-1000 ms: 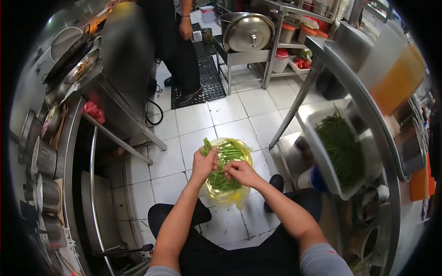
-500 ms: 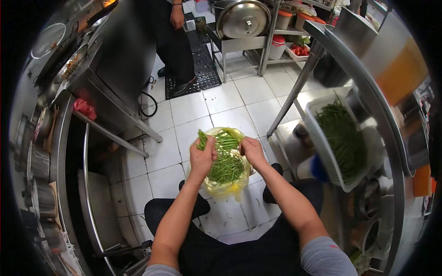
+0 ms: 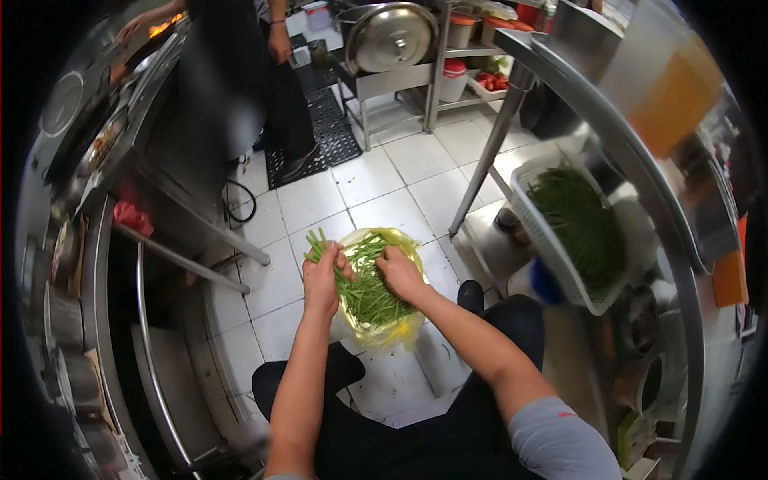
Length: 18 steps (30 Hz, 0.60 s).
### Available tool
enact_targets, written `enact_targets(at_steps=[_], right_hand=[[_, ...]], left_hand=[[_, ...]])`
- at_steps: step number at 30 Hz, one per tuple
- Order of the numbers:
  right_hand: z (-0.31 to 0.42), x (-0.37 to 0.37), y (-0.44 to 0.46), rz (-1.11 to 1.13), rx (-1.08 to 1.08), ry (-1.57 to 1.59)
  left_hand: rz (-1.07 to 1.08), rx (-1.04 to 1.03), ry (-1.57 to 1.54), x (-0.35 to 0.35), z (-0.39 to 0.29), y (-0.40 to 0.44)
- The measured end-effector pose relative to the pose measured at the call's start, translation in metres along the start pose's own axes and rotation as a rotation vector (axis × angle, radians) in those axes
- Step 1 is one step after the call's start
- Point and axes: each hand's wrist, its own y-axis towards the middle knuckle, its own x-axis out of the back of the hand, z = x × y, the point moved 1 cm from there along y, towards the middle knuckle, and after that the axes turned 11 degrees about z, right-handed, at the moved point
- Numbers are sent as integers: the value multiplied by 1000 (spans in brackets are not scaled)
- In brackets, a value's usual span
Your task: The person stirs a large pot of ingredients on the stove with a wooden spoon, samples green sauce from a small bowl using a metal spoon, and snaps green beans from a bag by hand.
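Note:
Between my knees stands a round container lined with a yellowish plastic bag (image 3: pixel 408 330), holding a heap of thin green stalks (image 3: pixel 374 298). My left hand (image 3: pixel 322 280) is closed around a bunch of green stalks (image 3: pixel 317 246) at the container's left rim, their ends sticking out above the fist. Over the heap, my right hand (image 3: pixel 398 272) has its fingers curled together at the stalks; whether it grips any of them is hidden.
A white plastic basket of green stalks (image 3: pixel 524 186) sits on a low shelf to my right, beside a steel table leg (image 3: pixel 490 156). Steel counters (image 3: pixel 152 192) line the left. Ahead, a person in dark trousers (image 3: pixel 290 120) stands on a black mat (image 3: pixel 336 132).
My left hand has moved left and now shows a larger bunch of stalks. The right hand has shifted from the container's right rim inward over the heap. The view has turned slightly.

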Motion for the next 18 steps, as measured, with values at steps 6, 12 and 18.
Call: enact_targets(at_steps=[6, 12, 18], right_hand=[[-9, -2, -12, 14, 32, -27], [-9, 7, -14, 42, 8, -41], [14, 46, -4, -37, -63, 458]], left_hand=[[1, 43, 90, 6, -1, -5], [93, 85, 217, 6, 2, -3], [95, 102, 463, 11, 18, -2]])
